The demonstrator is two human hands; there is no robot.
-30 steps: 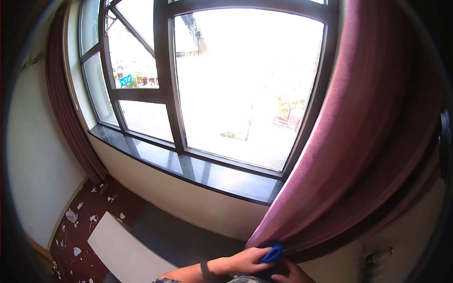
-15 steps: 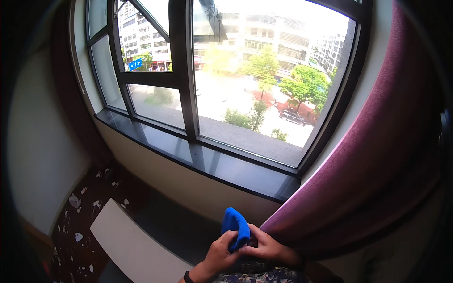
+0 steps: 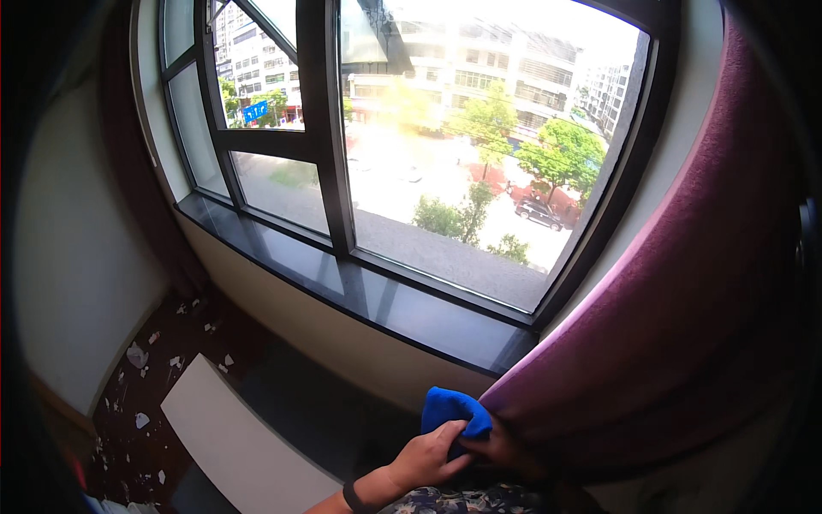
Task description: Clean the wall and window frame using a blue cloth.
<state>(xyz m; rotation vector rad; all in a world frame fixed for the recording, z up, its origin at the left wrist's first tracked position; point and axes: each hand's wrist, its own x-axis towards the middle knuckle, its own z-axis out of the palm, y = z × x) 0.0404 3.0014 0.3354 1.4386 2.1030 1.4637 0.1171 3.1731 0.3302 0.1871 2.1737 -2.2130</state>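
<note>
A folded blue cloth is held up in front of my body, below the window. My left hand grips it from the left, fingers closed over its lower part; a dark band circles that wrist. On the cloth's right side my right hand pinches its edge, in shadow and partly hidden behind the cloth and my left hand. Both hands are close together, just left of the purple curtain.
A large dark-framed window has a dark glossy sill. The purple curtain hangs at the right. A long pale board lies lower left, near scattered white scraps on the dark floor.
Both hands and the blue cloth have shifted to the right. The cloth now looks wider, and my right hand has turned further behind it. The view has shifted slightly.
</note>
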